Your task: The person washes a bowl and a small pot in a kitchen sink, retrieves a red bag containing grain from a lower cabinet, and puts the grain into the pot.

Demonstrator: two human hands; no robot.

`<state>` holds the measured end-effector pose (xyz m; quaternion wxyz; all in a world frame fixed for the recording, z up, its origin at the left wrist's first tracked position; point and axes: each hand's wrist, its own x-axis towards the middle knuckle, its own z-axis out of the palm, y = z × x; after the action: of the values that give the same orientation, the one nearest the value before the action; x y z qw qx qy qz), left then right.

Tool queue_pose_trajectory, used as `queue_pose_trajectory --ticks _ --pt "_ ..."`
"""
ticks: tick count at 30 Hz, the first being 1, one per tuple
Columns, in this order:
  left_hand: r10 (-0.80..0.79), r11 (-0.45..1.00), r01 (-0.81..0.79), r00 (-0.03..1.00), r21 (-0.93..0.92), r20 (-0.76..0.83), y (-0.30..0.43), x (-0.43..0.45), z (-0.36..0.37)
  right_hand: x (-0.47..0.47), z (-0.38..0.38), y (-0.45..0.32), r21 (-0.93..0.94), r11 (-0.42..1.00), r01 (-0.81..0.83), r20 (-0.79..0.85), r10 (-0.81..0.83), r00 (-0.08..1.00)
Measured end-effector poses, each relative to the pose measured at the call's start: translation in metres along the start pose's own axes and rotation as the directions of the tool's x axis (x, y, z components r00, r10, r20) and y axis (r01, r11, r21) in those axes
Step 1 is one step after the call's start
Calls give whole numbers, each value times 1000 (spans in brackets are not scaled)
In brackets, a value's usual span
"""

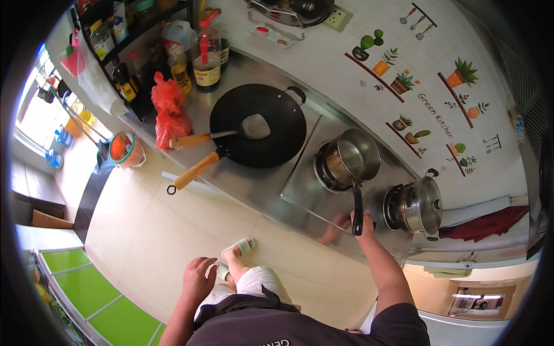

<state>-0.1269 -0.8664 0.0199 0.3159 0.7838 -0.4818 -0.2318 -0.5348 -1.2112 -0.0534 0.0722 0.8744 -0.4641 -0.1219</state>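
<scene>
My right hand (367,224) is at the front edge of the gas stove (303,177), partly hidden under the black handle (357,207) of a steel saucepan (357,158). A small dark part shows beside its fingers; whether the hand grips this part or the handle is unclear. The saucepan stands without a lid on the left burner (322,171). To its right, a two-handled steel pot (422,205) with a glass lid sits on the other burner. Nothing is in my left hand (199,277), which hangs in front of my body with its fingers loosely bent.
Left of the stove, a black wok (259,151) holds a wooden-handled spatula (254,126); its wooden handle (197,171) juts past the counter edge. Red plastic bags (171,112) and bottles (207,67) stand farther left. A waste bin (127,149) is on the floor. A dark red cloth (484,222) lies at right.
</scene>
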Motion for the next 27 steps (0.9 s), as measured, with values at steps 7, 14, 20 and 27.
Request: queue_pose_trajectory --ticks 7,14,20,27 --pt "-16 999 15 1000 -29 -26 -2 -42 16 -7 17 6 6 1000 22 -110 -22 994" --pt "-35 998 32 998 -47 -51 -3 -68 23 -3 33 14 129 986 -105 15 104 994" --pt "-18 999 16 999 -49 -41 0 -81 25 -3 31 17 149 983 -103 27 100 995" --pt "-37 999 34 998 -40 -55 3 -87 24 -1 22 9 146 987 -63 -13 66 998"
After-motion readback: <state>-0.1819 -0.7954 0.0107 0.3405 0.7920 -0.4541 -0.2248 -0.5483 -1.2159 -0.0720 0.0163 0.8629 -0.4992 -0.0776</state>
